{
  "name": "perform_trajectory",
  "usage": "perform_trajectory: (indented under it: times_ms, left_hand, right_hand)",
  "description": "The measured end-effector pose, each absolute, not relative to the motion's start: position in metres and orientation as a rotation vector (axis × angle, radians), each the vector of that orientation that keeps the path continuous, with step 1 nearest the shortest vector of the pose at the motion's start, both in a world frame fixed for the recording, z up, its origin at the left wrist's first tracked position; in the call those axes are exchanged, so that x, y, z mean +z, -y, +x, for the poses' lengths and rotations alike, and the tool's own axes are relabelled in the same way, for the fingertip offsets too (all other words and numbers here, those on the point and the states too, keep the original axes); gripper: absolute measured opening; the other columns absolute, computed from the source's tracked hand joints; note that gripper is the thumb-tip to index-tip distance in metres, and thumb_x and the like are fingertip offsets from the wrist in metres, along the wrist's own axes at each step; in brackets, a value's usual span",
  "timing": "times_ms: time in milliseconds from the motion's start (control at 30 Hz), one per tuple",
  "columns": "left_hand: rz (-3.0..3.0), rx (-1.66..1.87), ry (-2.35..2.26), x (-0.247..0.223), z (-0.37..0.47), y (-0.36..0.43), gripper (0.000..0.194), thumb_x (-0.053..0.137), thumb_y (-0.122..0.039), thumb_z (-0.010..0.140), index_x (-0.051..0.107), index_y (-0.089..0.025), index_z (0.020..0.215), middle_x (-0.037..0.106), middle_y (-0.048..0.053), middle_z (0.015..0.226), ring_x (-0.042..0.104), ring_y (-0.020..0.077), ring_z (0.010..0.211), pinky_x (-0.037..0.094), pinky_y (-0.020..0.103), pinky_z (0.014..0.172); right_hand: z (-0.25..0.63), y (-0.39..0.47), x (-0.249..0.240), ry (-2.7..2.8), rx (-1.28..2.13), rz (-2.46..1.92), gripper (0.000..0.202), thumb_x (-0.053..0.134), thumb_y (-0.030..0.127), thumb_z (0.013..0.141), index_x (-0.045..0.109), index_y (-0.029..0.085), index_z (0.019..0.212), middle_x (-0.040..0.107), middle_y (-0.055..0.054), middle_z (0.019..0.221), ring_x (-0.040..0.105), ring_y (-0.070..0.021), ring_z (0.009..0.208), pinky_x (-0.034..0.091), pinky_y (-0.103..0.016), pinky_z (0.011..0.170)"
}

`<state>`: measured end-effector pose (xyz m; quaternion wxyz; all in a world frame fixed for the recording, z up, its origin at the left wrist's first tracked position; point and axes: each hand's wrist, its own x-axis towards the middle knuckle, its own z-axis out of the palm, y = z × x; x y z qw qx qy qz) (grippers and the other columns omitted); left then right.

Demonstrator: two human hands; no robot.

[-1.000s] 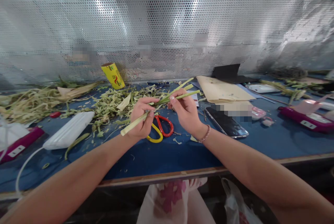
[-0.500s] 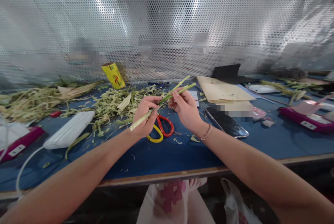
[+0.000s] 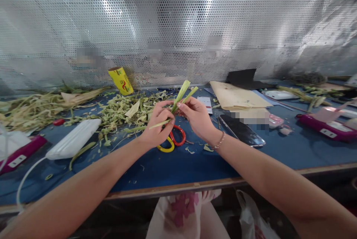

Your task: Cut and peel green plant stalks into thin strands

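Flat green leaf strips stick up between my two hands, above the blue table. My left hand is closed around their lower part, and a thin pale end pokes out over the palm. With thumb and fingers, my right hand pinches the same strips higher up. Where the strips cross or join is partly hidden by my fingers. Beneath the hands lie scissors with one red and one yellow handle; their blades are covered from view. Left of my hands spreads a heap of pale green knotted pieces.
A yellow tube leans at the back by the perforated metal screen. A white power bank with a cable lies left, near longer dried leaves. On the right are a phone, brown paper and a purple power strip.
The strips have turned to point more steeply upward, showing their flat faces. The thick pale end that lay across my left palm now looks thinner. Both hands have shifted slightly.
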<state>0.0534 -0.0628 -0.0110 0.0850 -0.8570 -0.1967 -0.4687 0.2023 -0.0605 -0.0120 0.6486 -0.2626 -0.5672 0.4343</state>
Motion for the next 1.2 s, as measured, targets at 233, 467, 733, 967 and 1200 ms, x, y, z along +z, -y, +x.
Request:
perform_trajectory:
  times_ms: [233,467,733,967,1200]
  left_hand:
    - [-2.68,-1.407,0.674,-0.015,0.052,0.06,0.011,0.048,-0.012,0.076,0.044,-0.021,0.08,0.055,0.009,0.099,0.053,0.0196,0.098,0.046,0.033,0.071]
    - [-2.97,-1.603,0.608,-0.025,0.049,0.052,0.033,0.053,-0.011,0.062,0.043,-0.022,0.091,0.047,0.008,0.102,0.051,0.0163,0.082,0.043,0.027,0.06]
    - [-2.948,-1.857,0.826,-0.023,0.053,0.051,0.02,0.042,-0.012,0.073,0.051,-0.021,0.089,0.052,0.005,0.092,0.052,0.0129,0.073,0.043,0.026,0.06]
    - [-2.682,-1.858,1.161,-0.016,0.062,0.062,0.004,0.048,-0.019,0.079,0.049,-0.019,0.075,0.047,-0.003,0.062,0.042,0.0071,0.049,0.035,0.02,0.046]
    - [-2.702,-1.875,1.187,-0.022,0.063,0.058,0.006,0.053,-0.021,0.077,0.048,-0.02,0.079,0.051,-0.003,0.065,0.047,0.0071,0.05,0.037,0.019,0.045]
  right_hand:
    - [0.205,0.058,-0.012,1.255,0.949,-0.649,0.03,0.067,0.039,0.065,0.046,0.018,0.061,0.048,0.006,0.055,0.045,-0.0058,0.051,0.042,-0.021,0.052]
    - [0.205,0.056,-0.012,1.277,0.985,-0.655,0.027,0.064,0.041,0.068,0.05,0.019,0.064,0.053,0.004,0.059,0.049,-0.0069,0.054,0.045,-0.022,0.055]
    - [0.206,0.056,-0.011,1.323,0.899,-0.69,0.025,0.057,0.043,0.073,0.052,0.019,0.07,0.054,0.004,0.06,0.049,-0.0067,0.053,0.044,-0.022,0.053]
    - [0.205,0.061,-0.008,1.445,0.767,-0.723,0.02,0.054,0.036,0.076,0.047,0.019,0.068,0.051,0.004,0.061,0.049,-0.0073,0.055,0.042,-0.023,0.054]
    - [0.208,0.058,-0.012,1.488,0.67,-0.812,0.012,0.05,0.028,0.077,0.048,0.019,0.069,0.052,0.002,0.062,0.048,-0.0092,0.056,0.041,-0.025,0.053]
